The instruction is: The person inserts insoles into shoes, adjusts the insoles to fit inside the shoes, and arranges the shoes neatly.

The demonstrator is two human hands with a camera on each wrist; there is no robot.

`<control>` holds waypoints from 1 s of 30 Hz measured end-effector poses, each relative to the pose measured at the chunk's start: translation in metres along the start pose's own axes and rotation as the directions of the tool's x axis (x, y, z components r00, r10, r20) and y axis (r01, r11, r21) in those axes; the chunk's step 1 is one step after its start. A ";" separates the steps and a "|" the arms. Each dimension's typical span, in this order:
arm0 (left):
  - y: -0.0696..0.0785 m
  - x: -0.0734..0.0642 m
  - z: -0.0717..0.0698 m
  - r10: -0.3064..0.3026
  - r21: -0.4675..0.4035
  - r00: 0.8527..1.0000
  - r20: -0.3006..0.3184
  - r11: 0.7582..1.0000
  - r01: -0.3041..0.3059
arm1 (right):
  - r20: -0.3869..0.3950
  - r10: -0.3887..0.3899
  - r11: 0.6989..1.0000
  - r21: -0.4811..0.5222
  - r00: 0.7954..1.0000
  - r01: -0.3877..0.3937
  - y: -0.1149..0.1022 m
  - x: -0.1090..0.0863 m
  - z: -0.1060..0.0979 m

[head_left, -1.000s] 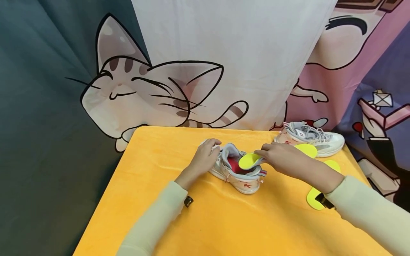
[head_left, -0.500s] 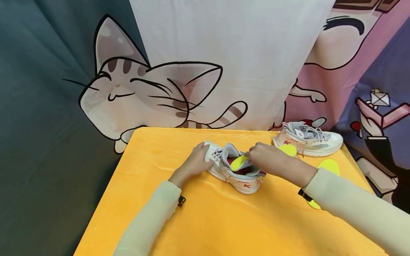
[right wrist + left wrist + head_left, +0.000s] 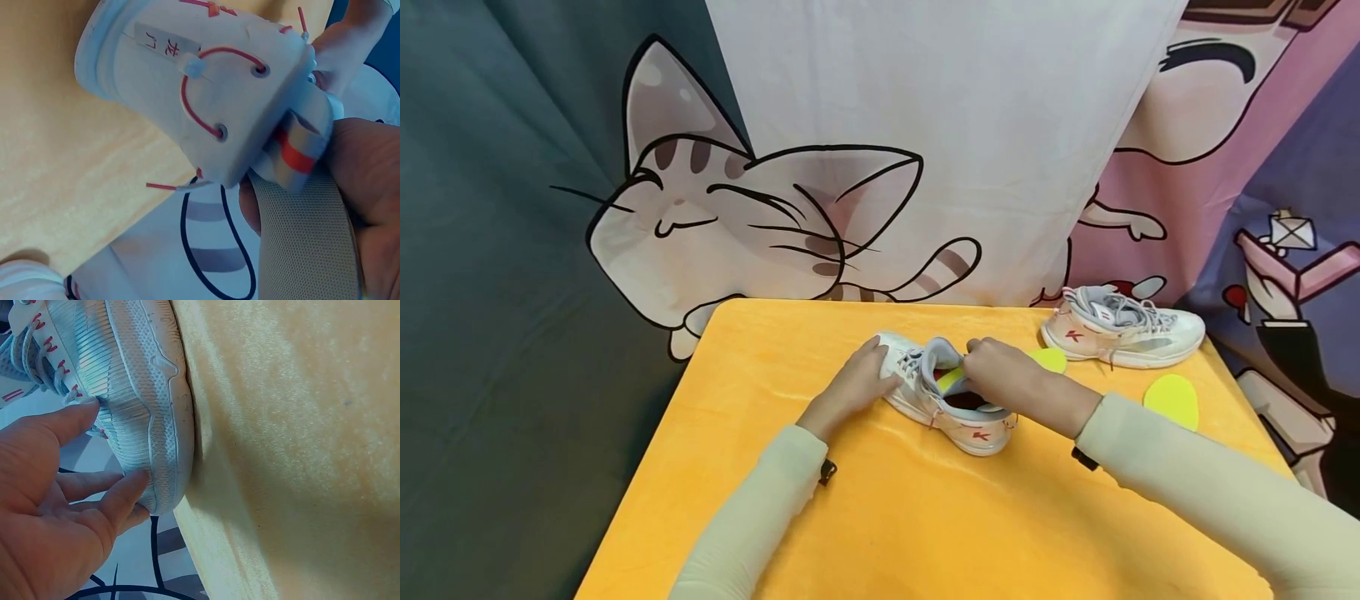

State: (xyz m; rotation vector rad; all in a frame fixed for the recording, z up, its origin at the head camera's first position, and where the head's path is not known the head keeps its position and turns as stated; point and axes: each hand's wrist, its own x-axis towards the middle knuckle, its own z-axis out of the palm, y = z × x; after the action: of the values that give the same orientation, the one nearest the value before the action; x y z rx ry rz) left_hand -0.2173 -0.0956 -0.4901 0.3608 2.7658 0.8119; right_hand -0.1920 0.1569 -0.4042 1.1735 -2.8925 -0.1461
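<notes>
A white sneaker [image 3: 973,433] with pink trim stands in the middle of the table, its heel toward me on the right. My left hand [image 3: 855,382] grips its toe; in the left wrist view the thumb presses the upper and the fingers bend round the toe tip. A bright yellow insole [image 3: 951,380] is pinched in my right hand [image 3: 1002,371], its front part inside the shoe opening and its other end sticking out behind the hand. In the right wrist view the insole's grey mesh underside [image 3: 306,231] passes beside the heel loop [image 3: 295,150]. The insole's tip inside is hidden.
At the back right corner of the yellow-covered table [image 3: 880,533] stands the matching sneaker [image 3: 1150,337]. A second yellow insole [image 3: 1172,402] lies in front of it, partly covered by my right sleeve. A printed cat curtain [image 3: 820,217] hangs behind the table.
My right hand has moved left and pushed the insole deeper into the shoe. My left hand has shifted slightly left and down onto the toe.
</notes>
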 end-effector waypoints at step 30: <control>-0.005 -0.006 0.015 -0.003 -0.087 0.990 -0.138 0.996 -0.009 | 0.022 -0.084 0.953 0.294 0.996 0.074 0.040 -0.066 -0.043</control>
State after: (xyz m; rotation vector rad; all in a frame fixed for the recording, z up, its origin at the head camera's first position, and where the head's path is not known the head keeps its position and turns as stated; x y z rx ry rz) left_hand -0.2083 -0.0940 -0.5046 0.3035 2.8440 0.9904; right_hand -0.1699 0.2280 -0.3562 1.3394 -2.9726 0.2762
